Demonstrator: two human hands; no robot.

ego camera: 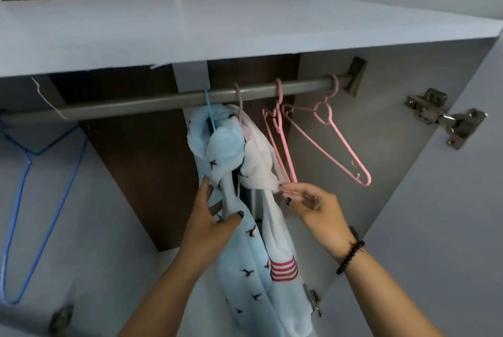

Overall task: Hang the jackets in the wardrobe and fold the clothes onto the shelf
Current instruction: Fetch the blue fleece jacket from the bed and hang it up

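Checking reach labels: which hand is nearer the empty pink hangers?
Right. The right hand pinches the white garment just below the pink hangers; the left hand holds the blue garment, farther left.

— We get soft, even daylight from behind and to our right; the shelf point(245, 31) and the open door point(449, 227) read pale blue-grey, with no hard glare.

— Agreed. We see it dim under that shelf, where the brown back panel point(136, 173) goes dark, and the rail point(163, 102) carries only a faint sheen.

— The wide lens bends things for us: the shelf edge bows and the rail curves toward the left.

— We find the blue hanger point(27, 200) smeared at that edge, and the whole frame slightly soft, the centre sharpest
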